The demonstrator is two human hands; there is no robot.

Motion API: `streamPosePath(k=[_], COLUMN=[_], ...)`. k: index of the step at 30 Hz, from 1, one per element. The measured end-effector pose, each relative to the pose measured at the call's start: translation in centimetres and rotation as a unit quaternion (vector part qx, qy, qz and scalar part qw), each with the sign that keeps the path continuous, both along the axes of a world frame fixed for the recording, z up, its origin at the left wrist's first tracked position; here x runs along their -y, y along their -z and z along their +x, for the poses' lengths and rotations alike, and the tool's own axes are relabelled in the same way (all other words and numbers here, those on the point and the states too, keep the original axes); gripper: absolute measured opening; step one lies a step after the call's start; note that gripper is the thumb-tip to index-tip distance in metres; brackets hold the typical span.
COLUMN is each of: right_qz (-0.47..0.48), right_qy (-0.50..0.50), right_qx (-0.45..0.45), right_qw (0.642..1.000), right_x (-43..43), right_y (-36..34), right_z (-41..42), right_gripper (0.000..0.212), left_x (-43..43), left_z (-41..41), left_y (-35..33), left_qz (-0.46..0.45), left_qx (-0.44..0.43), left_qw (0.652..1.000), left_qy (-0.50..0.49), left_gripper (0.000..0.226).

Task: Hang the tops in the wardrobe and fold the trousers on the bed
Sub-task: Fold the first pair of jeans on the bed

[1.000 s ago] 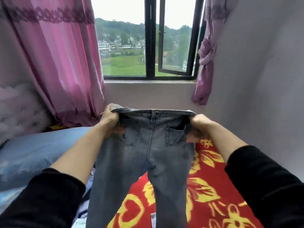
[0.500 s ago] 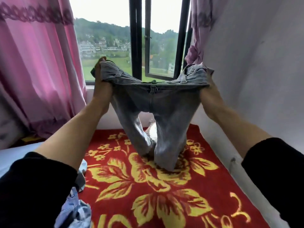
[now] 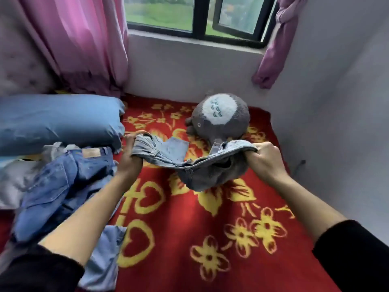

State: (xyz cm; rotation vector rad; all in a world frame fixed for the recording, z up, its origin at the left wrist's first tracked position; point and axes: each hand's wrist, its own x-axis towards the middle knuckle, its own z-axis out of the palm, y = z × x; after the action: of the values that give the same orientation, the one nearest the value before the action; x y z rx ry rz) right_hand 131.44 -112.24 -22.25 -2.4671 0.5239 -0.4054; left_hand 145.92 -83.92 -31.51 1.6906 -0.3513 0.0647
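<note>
Both hands hold a pair of light grey-blue jeans (image 3: 197, 171) by the waistband, low over a red blanket (image 3: 210, 245) with yellow flowers and hearts that covers the bed. The left hand (image 3: 130, 159) has its fingers curled round the left end of the waistband, and the right hand (image 3: 266, 161) is clenched in a fist on the right end. The two hands are well apart, and the band sags between them. The rest of the jeans is bunched under the band and rests on the blanket, with one pale flap of denim lying flat towards the far side. Just beyond the jeans a round grey plush toy (image 3: 223, 116) with a white belly lies on the blanket, near the wall under the window (image 3: 200, 20). On the left a blue pillow (image 3: 56, 121) lies at the far end of the bed. Nearer than it is a crumpled pair of darker blue jeans (image 3: 63, 182) with a tan waistband patch, touching the left forearm. A lighter blue garment (image 3: 105, 256) lies at the near left, partly under that arm. A pink curtain (image 3: 84, 39) hangs at the far left, and a purple curtain (image 3: 273, 55) is tied back on the right.
</note>
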Motion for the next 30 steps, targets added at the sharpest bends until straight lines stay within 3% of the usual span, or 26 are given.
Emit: streamPosePath(k=[4, 7, 10, 13, 16, 19, 22, 24, 27, 30], right_qz=[-0.053, -0.06, -0.054, -0.018, 0.0, -0.01, 0.077, 0.122, 0.104, 0.082], right_qy=[-0.052, -0.136, -0.208, -0.244, -0.261, -0.268, -0.264, -0.206, -0.097, -0.025], right_qx=[-0.259, -0.398, -0.512, -0.581, -0.615, -0.611, -0.62, -0.587, -0.514, -0.472], right_qw=[0.963, 0.905, 0.832, 0.777, 0.744, 0.745, 0.735, 0.773, 0.846, 0.877], right_x=[0.1, -0.9, -2.8, -4.8, -6.6, -7.5, -7.0, -5.8, -2.7, 0.4], right_y=[7.2, 12.3, 16.6, 21.2, 26.1, 30.9, 34.4, 35.7, 37.9, 40.5], right_z=[-4.8, -8.4, -11.2, -13.1, -15.2, -17.5, -18.7, -18.5, -16.9, -15.3], right_gripper=[0.024, 0.02, 0.02, 0.027, 0.029, 0.033, 0.021, 0.033, 0.035, 0.036], left_x=[-3.0, -5.7, -8.6, -11.4, -12.7, -11.6, -8.5, -5.1, 1.3, 7.8], left_z=[-7.3, -12.9, -17.9, -21.7, -24.4, -26.9, -29.4, -31.2, -33.7, -35.6], left_y=[8.0, 12.8, 15.9, 18.9, 22.2, 25.3, 27.7, 29.1, 31.0, 32.8], left_qz=[0.233, 0.406, 0.536, 0.606, 0.624, 0.646, 0.668, 0.649, 0.601, 0.547], left_qx=[-0.09, -0.121, -0.188, -0.249, -0.278, -0.302, -0.329, -0.311, -0.263, -0.238], left_qw=[0.968, 0.906, 0.822, 0.755, 0.73, 0.701, 0.668, 0.693, 0.751, 0.793], left_qy=[-0.033, 0.001, 0.038, 0.041, 0.025, 0.017, 0.025, 0.037, 0.072, 0.122], left_gripper=[0.031, 0.03, 0.045, 0.06, 0.064, 0.066, 0.066, 0.062, 0.053, 0.053])
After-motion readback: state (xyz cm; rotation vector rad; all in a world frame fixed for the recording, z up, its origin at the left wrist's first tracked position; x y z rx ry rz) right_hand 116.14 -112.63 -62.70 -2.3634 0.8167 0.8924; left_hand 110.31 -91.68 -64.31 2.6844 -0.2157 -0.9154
